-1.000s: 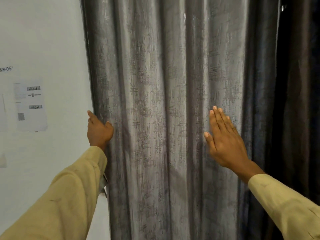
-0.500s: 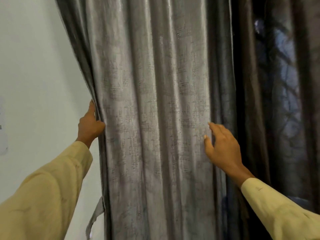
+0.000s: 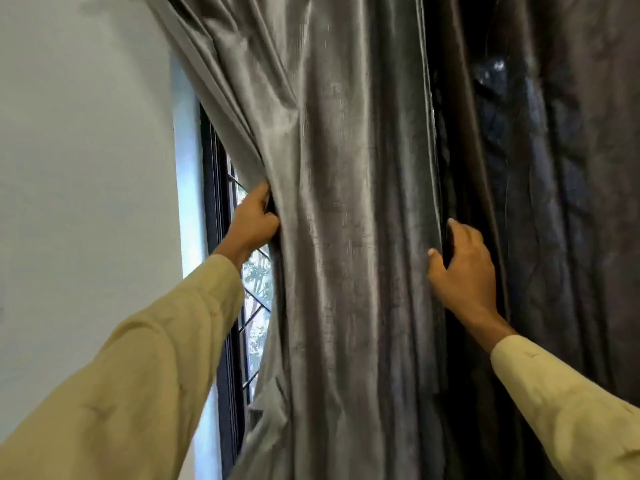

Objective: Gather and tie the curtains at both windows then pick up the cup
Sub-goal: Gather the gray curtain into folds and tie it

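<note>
My left grip [image 3: 254, 223] is closed round the left edge of the grey curtain [image 3: 346, 202], and I have dragged that edge off the wall [image 3: 86, 168] toward the middle. A second ago the cloth hung straight over the opening. Now the dark window frame [image 3: 216, 202] and its grille [image 3: 256, 299] show, with daylight coming through.

My right grip [image 3: 464, 268], which lay flat and open on the folds a moment back, has hooked its fingers behind the curtain's right edge, thumb in front, beside the darker curtain [image 3: 554, 202]. So both grips hold the same panel, one on each edge.

I judge the gathering well begun but not finished. The two edges still have to meet in one bundle before I can tie anything. No tie-back is in sight here. The cup is nowhere in view.
</note>
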